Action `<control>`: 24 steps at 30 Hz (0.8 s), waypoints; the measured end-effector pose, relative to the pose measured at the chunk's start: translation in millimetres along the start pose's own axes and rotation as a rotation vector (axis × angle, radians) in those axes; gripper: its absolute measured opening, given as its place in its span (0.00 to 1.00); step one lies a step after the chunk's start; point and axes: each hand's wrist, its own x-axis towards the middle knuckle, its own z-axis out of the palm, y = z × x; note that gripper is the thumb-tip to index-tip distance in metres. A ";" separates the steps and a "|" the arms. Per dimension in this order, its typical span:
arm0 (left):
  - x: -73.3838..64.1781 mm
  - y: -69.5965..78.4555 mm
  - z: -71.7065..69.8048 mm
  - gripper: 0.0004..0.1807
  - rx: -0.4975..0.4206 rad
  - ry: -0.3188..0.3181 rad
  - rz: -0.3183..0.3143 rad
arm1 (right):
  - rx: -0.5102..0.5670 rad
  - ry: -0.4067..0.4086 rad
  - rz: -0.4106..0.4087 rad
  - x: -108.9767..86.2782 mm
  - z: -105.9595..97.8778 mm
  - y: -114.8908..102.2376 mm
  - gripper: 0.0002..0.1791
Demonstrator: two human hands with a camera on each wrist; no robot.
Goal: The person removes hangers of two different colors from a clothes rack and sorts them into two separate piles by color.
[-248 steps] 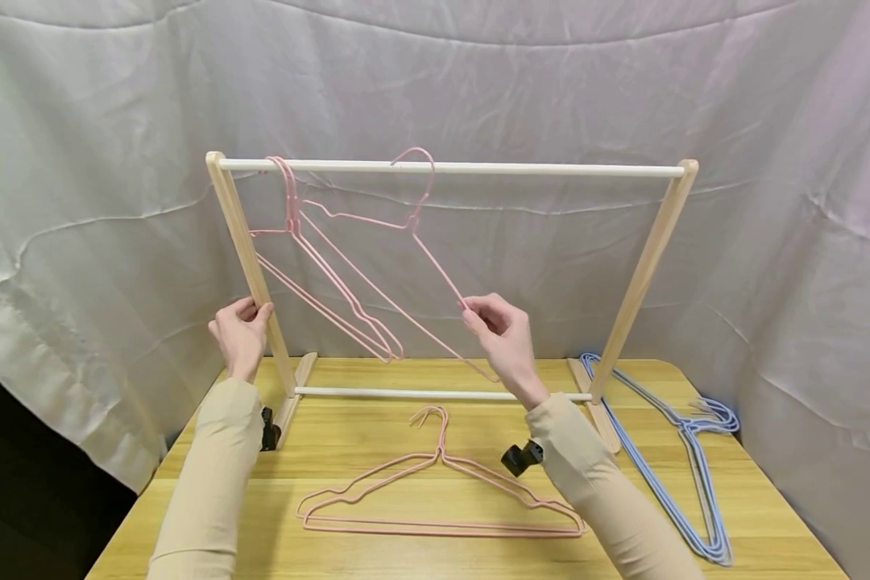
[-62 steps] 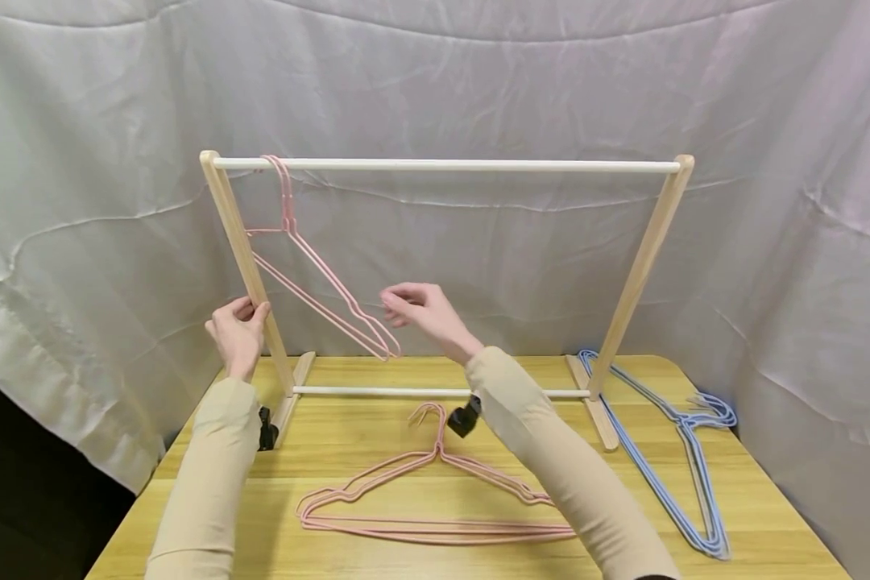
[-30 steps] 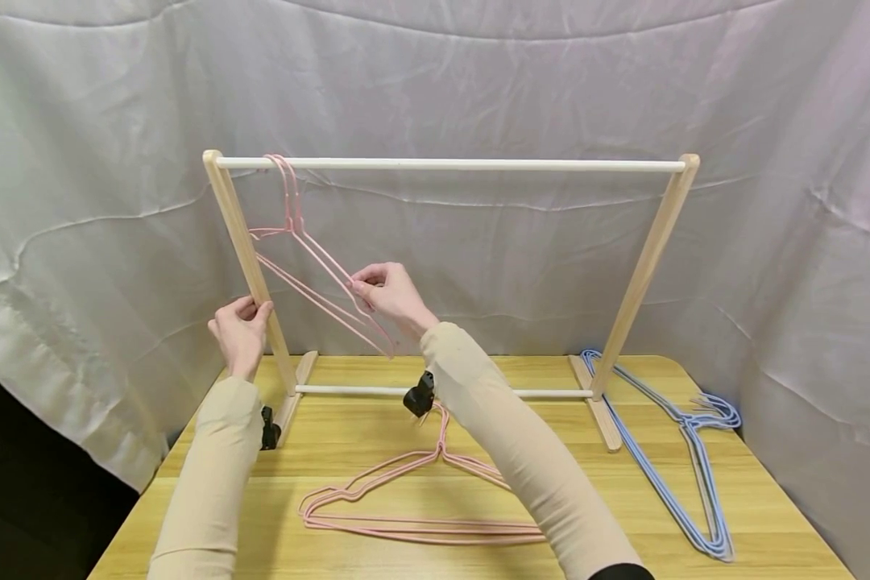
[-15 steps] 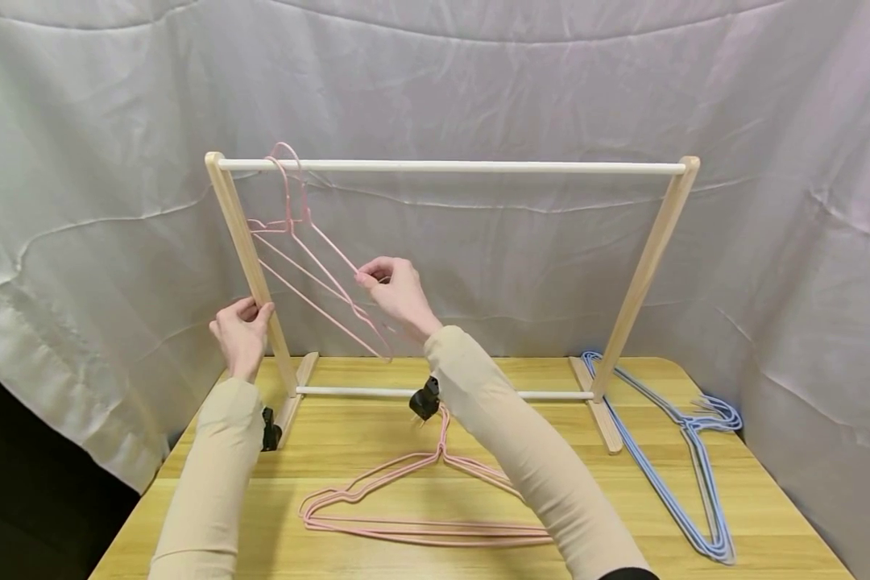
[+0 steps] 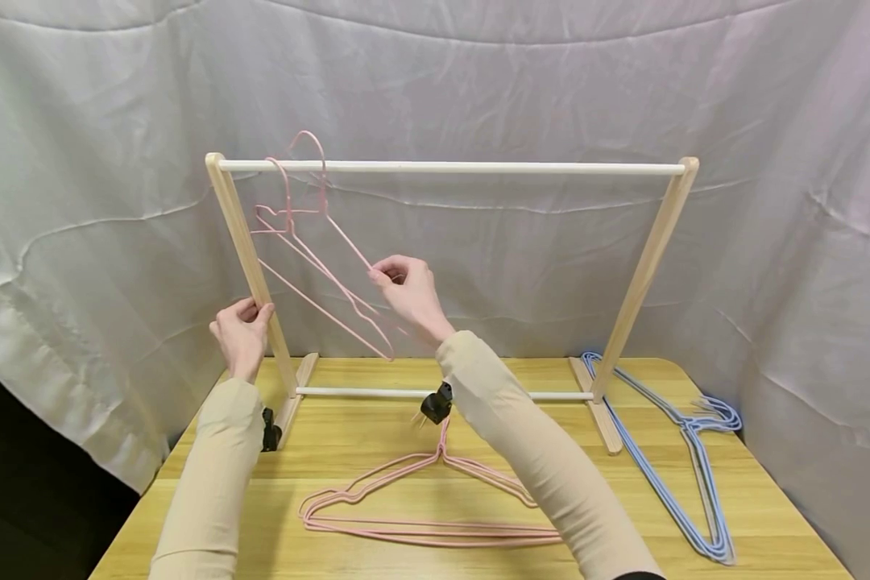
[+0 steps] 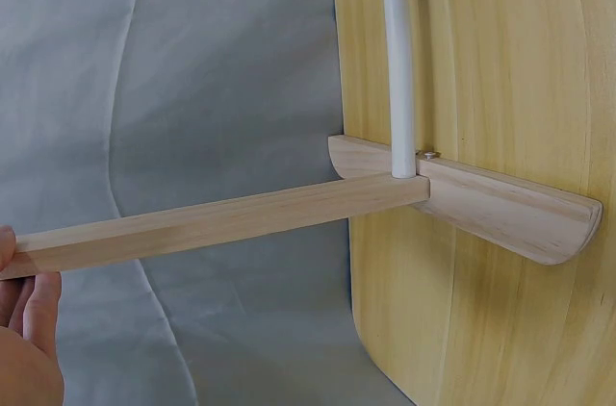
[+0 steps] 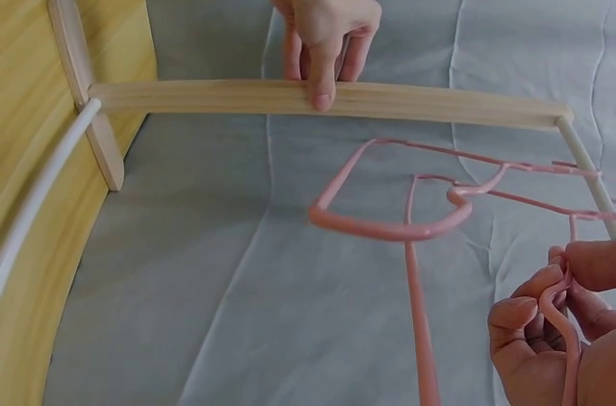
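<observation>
My left hand point(image 5: 239, 338) grips the left wooden post point(image 5: 234, 213) of the rack; the left wrist view catches its fingers at the post point(image 6: 212, 221). Thumb and fingers of my right hand point(image 5: 412, 296) pinch a pink wire hanger point(image 5: 348, 241) by its right shoulder. Its hook rises above the white top rod point(image 5: 493, 167), near the rod's left end. Just left of it a second pink hanger point(image 5: 319, 305) hangs on the rod. In the right wrist view, the held hanger's long bar point(image 7: 420, 319) runs below the other hanger's looped end point(image 7: 385, 230).
Several pink hangers point(image 5: 384, 531) lie stacked on the wooden table point(image 5: 188, 515), partly behind my right sleeve. Several blue hangers point(image 5: 698, 467) lie by the rack's right foot point(image 5: 603, 419). A white lower rod point(image 5: 370, 392) joins the posts. Grey cloth point(image 5: 493, 89) hangs behind.
My right hand, seen bare beside two hanging hangers, has pinched one and drawn it up and rightward, its hook rising off the rod. Earlier, another hanger left the rod. The left hand stays put.
</observation>
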 end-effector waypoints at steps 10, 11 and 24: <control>-0.5 0.0 -0.3 0.18 -0.010 -0.004 -0.005 | 0.043 0.026 -0.030 -9.2 -8.7 11.0 0.08; -0.5 -0.2 -0.2 0.18 -0.011 -0.003 -0.004 | 0.050 0.029 -0.038 -10.5 -9.9 12.1 0.08; -0.2 -0.3 -0.3 0.19 -0.005 -0.008 0.000 | 0.116 0.078 -0.085 -31.0 -32.1 31.3 0.08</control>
